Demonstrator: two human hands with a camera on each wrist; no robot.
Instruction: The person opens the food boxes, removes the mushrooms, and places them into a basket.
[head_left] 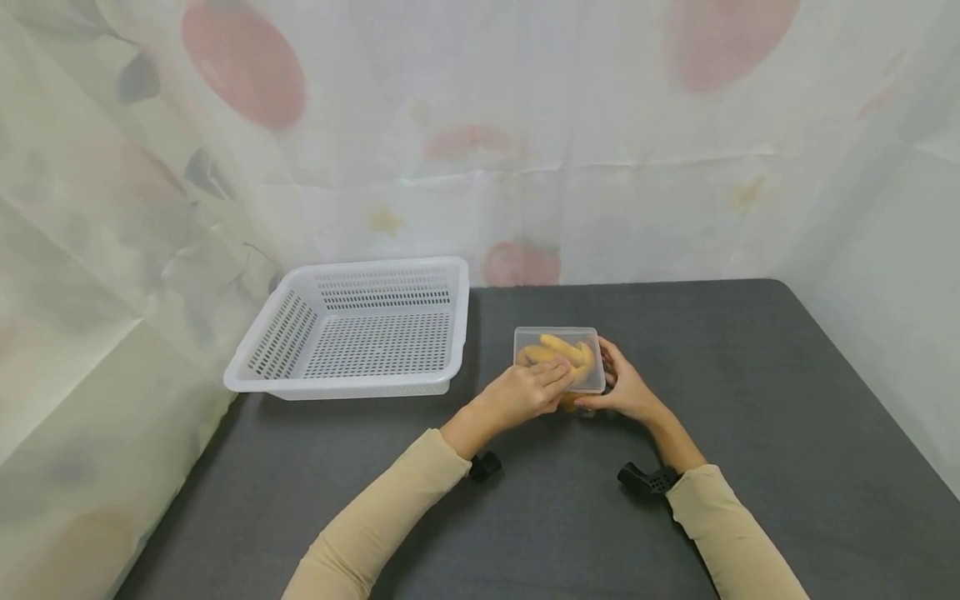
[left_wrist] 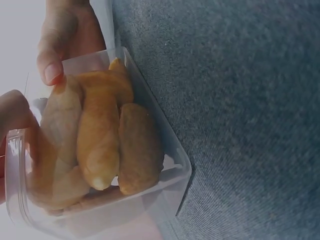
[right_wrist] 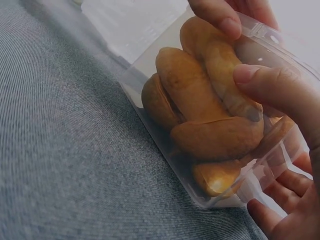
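A clear plastic box (head_left: pixel 526 339) full of curved yellow-brown pods (head_left: pixel 564 343) that look like tamarind stands on the table. My right hand (head_left: pixel 626 387) holds its right side. In the right wrist view the right thumb (right_wrist: pixel 275 90) lies along the near wall, with other fingers round the corner. The left hand (head_left: pixel 525 389) reaches over the top, extended fingers laid above the pods. Its thumb (left_wrist: pixel 15 110) is by the near wall, close to the right thumb (left_wrist: pixel 51 70). Whether a lid covers the pods I cannot tell.
A white slatted plastic basket (head_left: pixel 345 386), with nothing in it, stands left of the box. Dark grey cloth covers the table (head_left: pixel 750 400). Patterned sheeting (head_left: pixel 600 125) hangs behind and at the sides. Each wrist wears a black camera mount (head_left: pixel 648 480).
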